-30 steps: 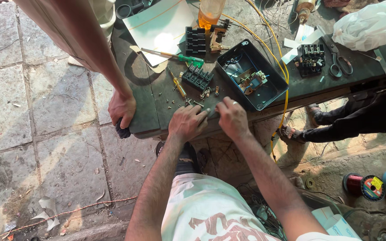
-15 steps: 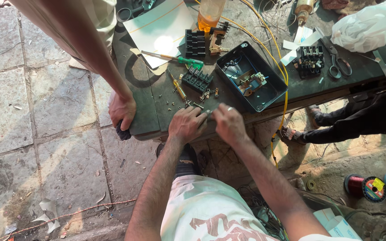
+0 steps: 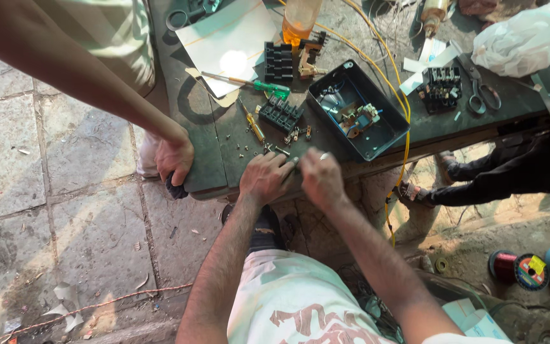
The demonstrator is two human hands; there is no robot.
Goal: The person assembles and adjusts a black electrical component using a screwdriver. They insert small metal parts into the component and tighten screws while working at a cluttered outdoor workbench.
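Dark, dusty metal is what our fingers work over: the workbench [image 3: 224, 165] edge lies right under them in the head view, the only view we have. Our left hand [image 3: 265, 178] and right hand [image 3: 321, 178] meet at the near edge of the bench, fingers curled in and fingertips almost touching one another, pinched on a small metal part [image 3: 295, 161] that shows only as a sliver between them; what kind of part it is we cannot tell. Just beyond our left fingertips lie loose screws [image 3: 249, 148], a yellow-handled screwdriver [image 3: 253, 124] and a black terminal block [image 3: 280, 113]. Farther off from those fingers sit a green-handled screwdriver [image 3: 256, 84] across a sheet of white paper [image 3: 227, 41] and a second black block [image 3: 279, 62]. Beyond our right fingertips stands an open dark blue box [image 3: 377, 141] with small fittings inside, and a yellow wire [image 3: 397, 95] loops past its far side and hangs down off the bench. Well away to the right of our fingers are scissors [image 3: 482, 89], another black component [image 3: 442, 86] and a white plastic bag [image 3: 526, 38]. To the left of our left fingers, another person's hand [image 3: 174, 159] grips the bench corner. On the ground to our right lies a spool of red wire [image 3: 510, 266].
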